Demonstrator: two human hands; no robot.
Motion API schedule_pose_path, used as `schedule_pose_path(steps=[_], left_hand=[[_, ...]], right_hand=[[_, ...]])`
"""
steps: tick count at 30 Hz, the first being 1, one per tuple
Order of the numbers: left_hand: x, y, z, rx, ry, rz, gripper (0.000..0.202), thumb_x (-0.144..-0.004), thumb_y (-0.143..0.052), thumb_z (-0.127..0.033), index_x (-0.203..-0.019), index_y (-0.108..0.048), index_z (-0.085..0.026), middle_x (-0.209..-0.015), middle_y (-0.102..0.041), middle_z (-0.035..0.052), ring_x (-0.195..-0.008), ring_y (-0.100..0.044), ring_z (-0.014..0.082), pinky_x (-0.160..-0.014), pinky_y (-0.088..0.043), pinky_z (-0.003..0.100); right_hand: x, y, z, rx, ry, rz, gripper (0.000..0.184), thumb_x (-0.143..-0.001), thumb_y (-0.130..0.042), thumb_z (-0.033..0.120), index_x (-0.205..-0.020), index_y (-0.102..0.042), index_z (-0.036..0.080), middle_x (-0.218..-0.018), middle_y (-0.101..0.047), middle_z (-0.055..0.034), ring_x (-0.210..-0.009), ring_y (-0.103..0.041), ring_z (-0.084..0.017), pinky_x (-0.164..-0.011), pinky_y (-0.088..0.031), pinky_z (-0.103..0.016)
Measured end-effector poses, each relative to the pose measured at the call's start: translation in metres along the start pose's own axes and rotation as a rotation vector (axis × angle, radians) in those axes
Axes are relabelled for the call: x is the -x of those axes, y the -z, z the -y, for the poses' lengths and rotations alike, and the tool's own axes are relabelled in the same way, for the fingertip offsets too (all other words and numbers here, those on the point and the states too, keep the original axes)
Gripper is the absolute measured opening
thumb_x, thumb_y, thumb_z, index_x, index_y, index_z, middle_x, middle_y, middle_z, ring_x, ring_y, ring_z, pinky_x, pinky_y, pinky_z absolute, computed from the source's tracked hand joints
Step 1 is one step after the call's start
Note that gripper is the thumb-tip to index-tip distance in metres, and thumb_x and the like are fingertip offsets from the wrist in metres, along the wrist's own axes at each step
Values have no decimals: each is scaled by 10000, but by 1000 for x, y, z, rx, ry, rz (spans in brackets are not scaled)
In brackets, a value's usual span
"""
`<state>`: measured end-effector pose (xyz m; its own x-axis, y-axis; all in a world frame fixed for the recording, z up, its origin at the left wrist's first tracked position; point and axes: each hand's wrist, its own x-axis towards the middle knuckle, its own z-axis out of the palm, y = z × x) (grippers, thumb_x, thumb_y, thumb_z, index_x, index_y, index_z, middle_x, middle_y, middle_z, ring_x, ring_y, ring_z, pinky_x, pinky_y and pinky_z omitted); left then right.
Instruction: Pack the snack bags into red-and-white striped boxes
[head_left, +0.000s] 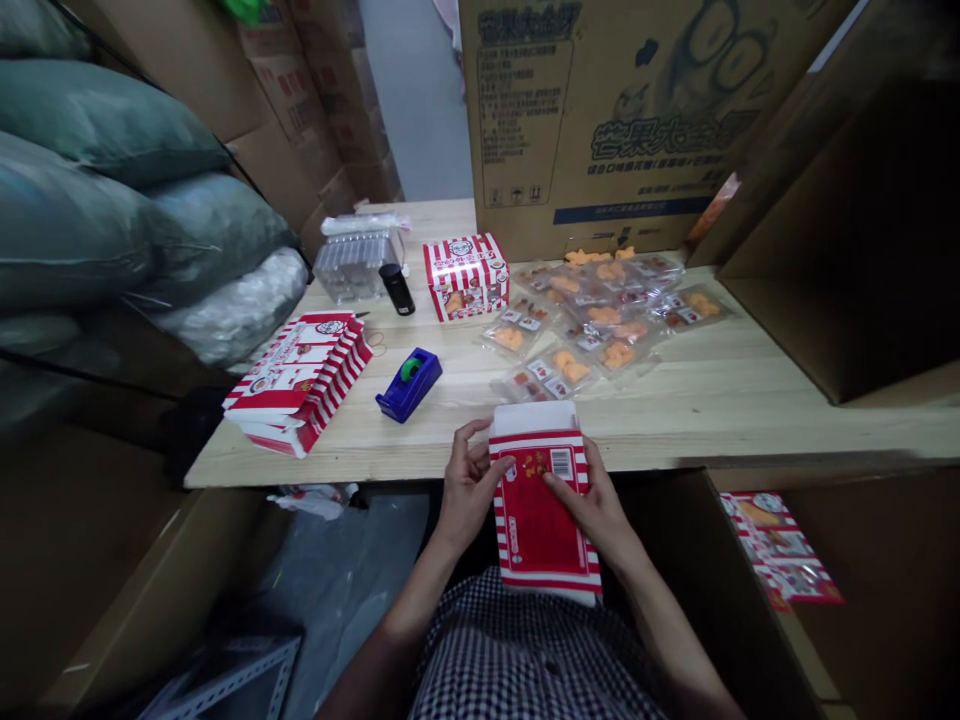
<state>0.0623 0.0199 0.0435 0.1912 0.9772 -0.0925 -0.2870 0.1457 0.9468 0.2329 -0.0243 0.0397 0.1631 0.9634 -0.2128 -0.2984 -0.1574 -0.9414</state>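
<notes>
Fingers: the left hand point(469, 495) has its thumb on the printed face and its other fingers bent at the left edge; the right hand point(604, 510) has its thumb on that face and its palm along the right edge, both lightly closed on one carton.
Held carton: a red-and-white striped snack carton point(544, 525), in front of the torso, its white flap point(534, 418) raised; its inside is hidden.
Clear packets: plastic packets point(570, 370) heaped beyond it, holding orange pieces and small printed cards.
Standing box: a striped snack box point(466, 280), contents hidden.
Carton stack: striped cartons point(296, 380) at left, seemingly flattened.
Clear tub: a ridged plastic container point(358, 265), beside a black canister point(397, 290); contents unclear.
Lower box: an open cardboard box point(892, 540) with a striped pack point(781, 545) inside.
Table edge: the wooden table's point(420, 450) front edge passes just behind the hands.
Open wood: between the blue tape dispenser point(409, 385) and the packets, and along the right front.
</notes>
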Motion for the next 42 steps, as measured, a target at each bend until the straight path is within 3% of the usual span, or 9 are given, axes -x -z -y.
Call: schedule_pose_path(steps=[3,6,12,18,21,28,36,39,42], left_hand=[[-2,6,-7,27,23,5,526,-841,-722,-297,-1280,-436,-248,-1047,-750,65,-920,-722,206,-834,-548,314],[-2,11,-12,42,61,25,504,-838,-724,-297,-1277,-484,-229,-1054,-746,72,-891,-720,202,-812,-549,305],[-3,21,-13,36,122,103,368,-867,-691,-326,-1189,-560,-205,-1030,-735,74,-827,-705,190,-762,-542,296],[-6,37,-4,-74,195,165,282,-844,-709,-372,-1034,-631,-179,-902,-710,46,-775,-656,165,-728,-494,253],[-4,45,2,-165,167,181,245,-855,-692,-386,-964,-659,-169,-844,-678,30,-767,-623,155,-719,-463,237],[0,59,15,-244,166,168,300,-835,-694,-441,-910,-679,-151,-792,-672,32,-731,-609,162,-700,-457,250],[4,52,-5,-290,52,88,255,-856,-684,-381,-758,-680,-146,-816,-648,26,-777,-586,147,-728,-429,235],[10,42,1,-161,84,-38,246,-828,-718,-367,-736,-649,-150,-733,-634,-2,-679,-564,123,-672,-426,228],[9,30,14,53,75,-203,239,-777,-774,-327,-911,-626,-195,-774,-666,-30,-658,-595,110,-663,-455,225]], right_hand=[[8,5,13,-59,24,78,785,-831,-753,367,-1489,-326,399,-1426,-557,-27,-1225,-603,-233,-1009,-513,-377],[12,9,22,-95,79,105,598,-893,-687,354,-1438,-442,376,-1495,-496,-22,-1317,-531,-244,-1068,-466,-374],[3,16,22,-103,18,168,418,-861,-724,360,-1256,-597,310,-1281,-671,-60,-1156,-631,-271,-964,-515,-398],[-9,25,4,-8,-85,139,266,-824,-747,443,-995,-649,265,-1064,-726,-22,-917,-674,-217,-803,-518,-315],[-12,27,-5,14,-116,170,211,-848,-724,440,-901,-648,251,-912,-714,10,-786,-643,-169,-733,-495,-273],[-28,22,-19,4,-172,182,277,-739,-819,452,-811,-683,222,-773,-715,4,-668,-622,-154,-635,-485,-262],[-36,20,-6,19,-149,174,233,-693,-865,374,-742,-718,200,-695,-708,10,-622,-606,-129,-601,-467,-244],[-30,14,-1,-76,-176,119,231,-690,-863,378,-687,-704,210,-718,-717,11,-617,-617,-139,-616,-487,-268],[-30,5,-7,-167,-155,25,250,-650,-886,354,-646,-680,211,-789,-740,3,-661,-652,-156,-661,-513,-291]])
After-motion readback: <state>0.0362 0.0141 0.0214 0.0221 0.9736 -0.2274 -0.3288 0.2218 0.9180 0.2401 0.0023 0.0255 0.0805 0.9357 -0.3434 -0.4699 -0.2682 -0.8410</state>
